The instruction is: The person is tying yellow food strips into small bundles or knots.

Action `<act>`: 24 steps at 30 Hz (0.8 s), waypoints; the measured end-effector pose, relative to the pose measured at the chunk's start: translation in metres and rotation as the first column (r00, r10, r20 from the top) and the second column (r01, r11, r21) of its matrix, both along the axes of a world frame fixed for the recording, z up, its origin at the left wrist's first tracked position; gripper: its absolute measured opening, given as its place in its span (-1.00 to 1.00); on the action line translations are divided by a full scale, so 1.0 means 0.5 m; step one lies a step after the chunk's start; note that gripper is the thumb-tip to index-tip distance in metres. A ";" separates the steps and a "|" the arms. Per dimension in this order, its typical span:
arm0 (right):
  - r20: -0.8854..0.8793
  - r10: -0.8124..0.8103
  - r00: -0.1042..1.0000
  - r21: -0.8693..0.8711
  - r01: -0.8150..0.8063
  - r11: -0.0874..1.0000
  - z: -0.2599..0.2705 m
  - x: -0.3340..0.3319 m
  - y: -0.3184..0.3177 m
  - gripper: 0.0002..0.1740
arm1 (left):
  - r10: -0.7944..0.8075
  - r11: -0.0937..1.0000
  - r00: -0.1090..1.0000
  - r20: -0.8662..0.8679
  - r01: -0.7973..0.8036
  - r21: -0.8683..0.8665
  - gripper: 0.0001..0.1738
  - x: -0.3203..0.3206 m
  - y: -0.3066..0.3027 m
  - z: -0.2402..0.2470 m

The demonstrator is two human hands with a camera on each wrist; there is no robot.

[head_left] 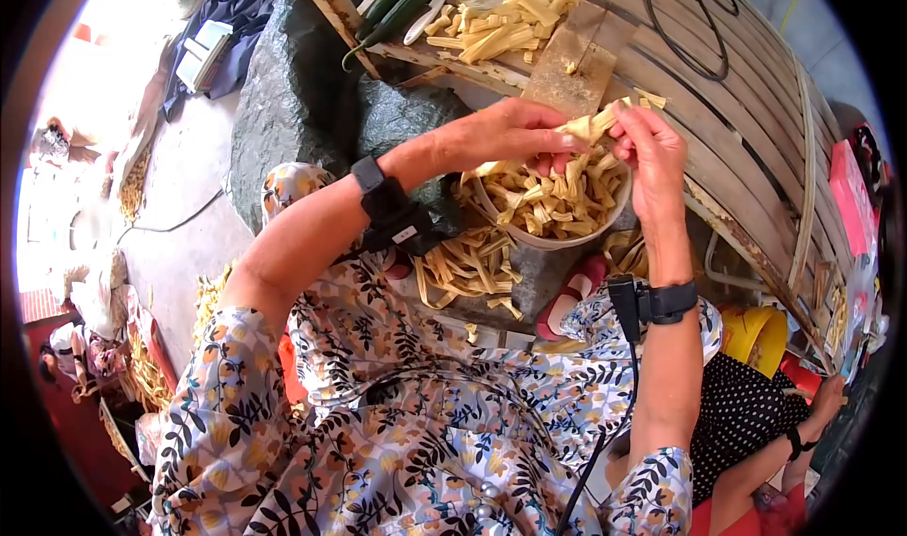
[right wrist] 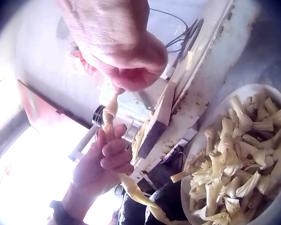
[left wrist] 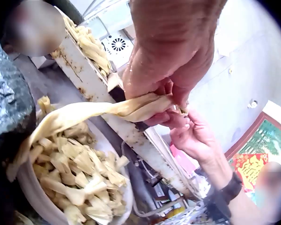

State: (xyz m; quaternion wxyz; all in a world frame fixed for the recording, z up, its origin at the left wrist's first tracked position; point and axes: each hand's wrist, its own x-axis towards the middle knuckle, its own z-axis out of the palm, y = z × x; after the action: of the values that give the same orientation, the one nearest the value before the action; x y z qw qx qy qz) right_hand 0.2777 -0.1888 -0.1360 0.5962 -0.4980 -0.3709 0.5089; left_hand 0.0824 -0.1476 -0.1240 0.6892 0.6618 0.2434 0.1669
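Both hands hold one long, pale yellow, limp strip (left wrist: 79, 115) above a white tub (head_left: 540, 244). My left hand (head_left: 515, 137) grips it with curled fingers, and its loose tail hangs down over the tub's rim in the left wrist view. The right hand (head_left: 654, 153) pinches the strip's upper end between thumb and fingertips. Between the hands the strip is twisted, with a bulge like a knot in the right wrist view. Inside the tub lies a heap of short knotted yellow pieces (right wrist: 234, 154).
A slatted wooden bench (head_left: 727, 149) carries a small board (head_left: 572, 68), a pile of cut yellow pieces (head_left: 515, 28), green cucumbers (head_left: 406, 7) and a black cable (head_left: 718, 59). Loose strips (head_left: 463, 267) lie below the tub. Another person's arm (head_left: 756, 470) is at the right, near a yellow bucket (head_left: 770, 338).
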 end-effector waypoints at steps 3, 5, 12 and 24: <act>0.033 0.013 0.999 -0.107 -0.009 0.994 0.013 0.005 -0.007 -0.70 | 0.022 1.000 1.000 -0.016 -0.022 0.007 -0.69 -0.010 0.011 -0.007; 0.061 0.185 0.981 -0.215 -0.168 0.962 0.022 -0.033 -0.019 -0.59 | 0.006 0.999 0.998 -0.056 -0.003 0.038 -0.70 -0.008 0.013 -0.010; -0.039 0.176 0.984 -0.035 -0.177 0.984 -0.009 -0.038 -0.008 -0.81 | -0.015 1.000 0.997 -0.078 0.014 -0.013 -0.73 -0.014 0.023 -0.008; -0.121 -0.079 0.990 -0.006 0.079 0.997 0.023 0.016 0.091 -0.80 | 0.273 0.861 0.960 -0.055 -0.218 0.460 -0.79 -0.007 0.144 0.012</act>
State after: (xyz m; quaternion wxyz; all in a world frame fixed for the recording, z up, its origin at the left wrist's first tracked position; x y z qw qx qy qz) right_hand 0.2859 -0.1435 -0.1244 0.6369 -0.4808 -0.3137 0.5146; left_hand 0.0788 -0.0756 -0.1181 0.4751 0.7751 0.3209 0.2655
